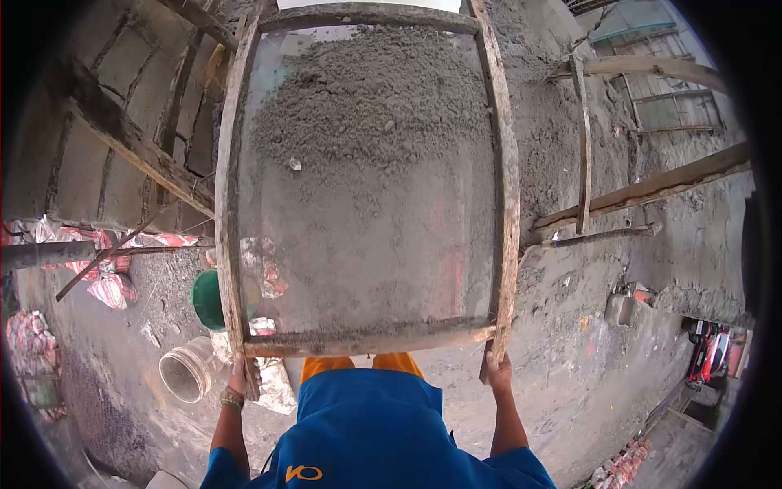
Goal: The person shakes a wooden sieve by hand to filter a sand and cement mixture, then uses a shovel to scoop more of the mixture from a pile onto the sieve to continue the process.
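My left hand (239, 376) is closed around the left wooden handle of a large framed sieve (366, 341). Around the matching handle on the right, my right hand (498, 373) is closed too. The frame stretches forward from my waist, with weathered wooden rails on its sides. Its fine mesh lets some of the ground show through. Grey, crumbly sand (375, 98) is heaped on the far half of the mesh, and a thinner layer spreads nearer to me. One small pale lump (295, 164) lies at the heap's left edge.
Wooden beams (134, 147) stand at the left, and more timber (643, 191) juts in from the right. Below my left side are a whitish bucket (186, 373) and a green tub (208, 300). Red-and-white sacks (112, 287) lie farther left. A red vehicle (710, 355) is at the far right.
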A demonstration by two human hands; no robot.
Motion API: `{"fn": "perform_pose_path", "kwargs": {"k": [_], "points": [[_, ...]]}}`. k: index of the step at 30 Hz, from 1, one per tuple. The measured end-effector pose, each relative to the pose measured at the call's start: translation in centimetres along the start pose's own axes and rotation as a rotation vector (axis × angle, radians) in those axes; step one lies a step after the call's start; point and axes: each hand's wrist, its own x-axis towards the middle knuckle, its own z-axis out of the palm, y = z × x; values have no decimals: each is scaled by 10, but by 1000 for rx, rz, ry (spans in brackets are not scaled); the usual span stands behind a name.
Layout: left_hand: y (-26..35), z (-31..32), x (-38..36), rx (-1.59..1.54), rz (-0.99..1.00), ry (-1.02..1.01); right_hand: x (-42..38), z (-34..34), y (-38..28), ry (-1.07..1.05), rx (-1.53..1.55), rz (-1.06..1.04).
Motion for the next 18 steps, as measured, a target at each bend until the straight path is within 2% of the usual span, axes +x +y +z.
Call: {"fn": "perform_pose_path", "kwargs": {"k": [2, 4, 7, 8, 9, 10, 11, 12, 13, 14, 15, 17, 18], "points": [[-54, -27, -24, -19, 24, 54, -32, -7, 46, -10, 154, 13], [-69, -35, -35, -27, 104, 44, -40, -5, 58, -41, 121, -90], [-11, -5, 12, 24, 68, 96, 22, 18, 17, -44, 93, -68], [34, 21, 29, 28, 12, 81, 64, 27, -5, -23, 80, -74], [86, 57, 36, 52, -6, 127, 101, 33, -43, 30, -55, -127], [140, 92, 31, 112, 38, 144, 119, 40, -110, 148, -215, -111], [180, 111, 29, 141, 90, 103, 139, 37, -156, 170, -246, -164], [211, 120, 30, 132, 161, 64, 130, 31, -227, 202, -413, -171], [250, 135, 19, 133, 158, 39, 162, 15, -240, 248, -482, -251], [278, 144, 4, 133, 150, 16, 149, 12, -294, 216, -513, -245], [284, 147, -9, 130, 149, 18, 125, 7, -339, 180, -547, -236], [296, 153, -20, 200, 213, 18, 116, 6, -328, 212, -582, -245], [277, 145, -14, 177, 197, 40, 110, 5, -312, 245, -616, -246]]}}
